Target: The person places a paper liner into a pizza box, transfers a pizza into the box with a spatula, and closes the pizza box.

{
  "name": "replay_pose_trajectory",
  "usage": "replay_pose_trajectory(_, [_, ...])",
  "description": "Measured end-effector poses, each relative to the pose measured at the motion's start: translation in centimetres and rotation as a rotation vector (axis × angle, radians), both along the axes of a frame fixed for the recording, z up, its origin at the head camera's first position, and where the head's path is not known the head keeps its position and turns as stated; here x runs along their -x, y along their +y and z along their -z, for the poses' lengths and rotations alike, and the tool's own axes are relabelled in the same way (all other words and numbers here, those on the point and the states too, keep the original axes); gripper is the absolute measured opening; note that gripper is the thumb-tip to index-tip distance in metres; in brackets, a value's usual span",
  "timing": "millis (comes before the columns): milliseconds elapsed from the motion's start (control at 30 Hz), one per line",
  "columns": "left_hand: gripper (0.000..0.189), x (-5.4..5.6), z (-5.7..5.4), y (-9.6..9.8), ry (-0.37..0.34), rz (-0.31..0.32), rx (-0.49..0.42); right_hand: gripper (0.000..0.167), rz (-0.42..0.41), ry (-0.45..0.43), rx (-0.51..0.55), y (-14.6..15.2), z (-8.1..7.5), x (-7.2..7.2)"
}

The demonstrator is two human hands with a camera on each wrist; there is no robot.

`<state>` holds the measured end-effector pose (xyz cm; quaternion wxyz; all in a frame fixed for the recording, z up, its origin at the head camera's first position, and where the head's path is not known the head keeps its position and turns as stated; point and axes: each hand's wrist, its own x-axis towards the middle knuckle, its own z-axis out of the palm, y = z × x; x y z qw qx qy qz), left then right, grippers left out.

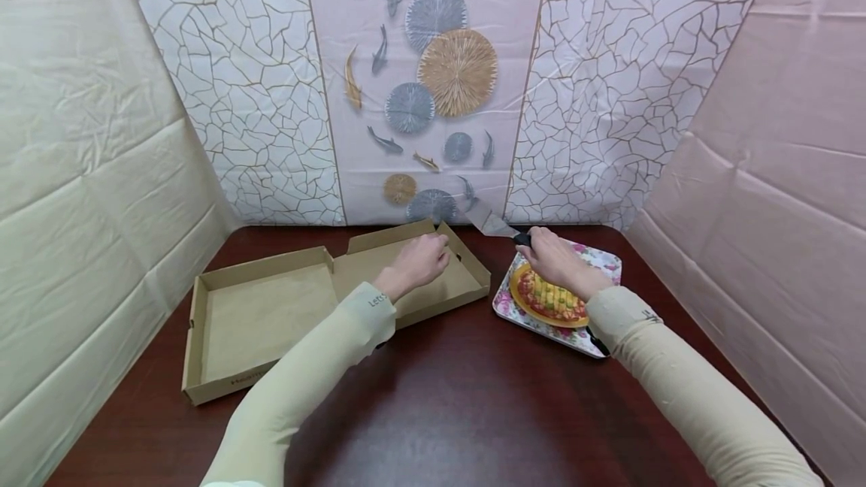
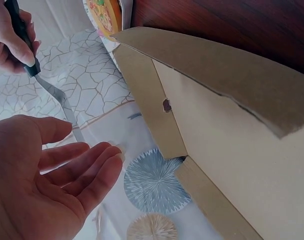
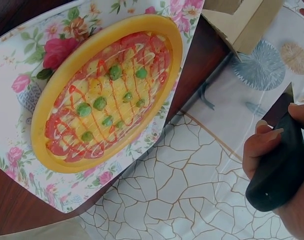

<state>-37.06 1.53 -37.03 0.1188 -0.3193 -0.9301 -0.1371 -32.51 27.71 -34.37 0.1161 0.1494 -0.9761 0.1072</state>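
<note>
In the head view my right hand (image 1: 551, 255) grips the black handle of a pizza server (image 1: 492, 224), its flat metal blade pointing up and to the left. The handle end (image 3: 272, 177) fills my palm in the right wrist view. Below that hand lies a pizza (image 1: 544, 299) with a thick yellow rim, on a floral tray (image 1: 506, 308). Green rounds and red and white sauce lines top the pizza (image 3: 106, 105). My left hand (image 1: 418, 260) hovers over the right part of an open cardboard box (image 1: 271, 314). Its fingers (image 2: 86, 172) are loosely bent around nothing.
A black handle (image 1: 598, 342) sticks out at the tray's near right edge. The box lies spread in two shallow halves on the left and middle of the dark red table (image 1: 446, 412). Cloth walls (image 1: 771, 149) enclose the table at the sides and back.
</note>
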Motion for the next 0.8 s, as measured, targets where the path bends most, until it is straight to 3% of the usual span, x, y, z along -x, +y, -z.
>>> replay_pose_trajectory(300, [0.026,0.2,0.4,0.9,0.014,-0.04,-0.041,0.025,-0.01,0.001,0.009,-0.6,0.4,0.0])
replay_pose_trajectory(500, [0.037,0.2,0.3,1.4,-0.016,-0.102,-0.122,0.024,-0.003,0.02,0.008,-1.0,0.4,0.1])
replay_pose_trajectory(800, [0.04,0.2,0.4,2.3,-0.073,-0.155,-0.212,0.023,-0.002,-0.022,0.017,-1.5,0.4,0.2])
